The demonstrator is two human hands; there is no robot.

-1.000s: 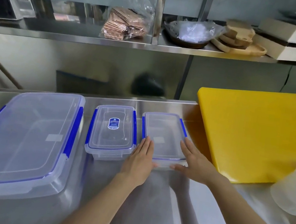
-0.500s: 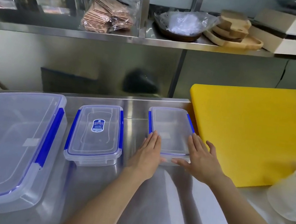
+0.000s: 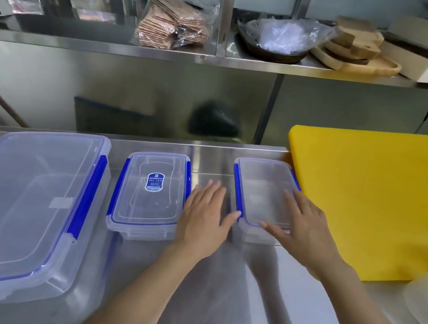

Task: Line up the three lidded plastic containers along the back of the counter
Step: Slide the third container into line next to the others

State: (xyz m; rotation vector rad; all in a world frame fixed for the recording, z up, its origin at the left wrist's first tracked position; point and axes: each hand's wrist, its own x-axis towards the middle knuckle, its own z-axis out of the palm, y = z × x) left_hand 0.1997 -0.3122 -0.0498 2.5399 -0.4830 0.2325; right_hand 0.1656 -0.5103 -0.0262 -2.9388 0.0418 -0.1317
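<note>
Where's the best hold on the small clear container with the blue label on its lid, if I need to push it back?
Grip the small clear plastic container with the blue label by its two long sides, over the blue clips, coming from the near short end. It lies lengthwise away from the person. The left hand lies flat beside its right side; the large clear container stands close on its left.

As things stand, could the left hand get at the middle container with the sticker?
Probably yes. The left hand lies flat on the counter right beside the middle container, with nothing between them.
</note>
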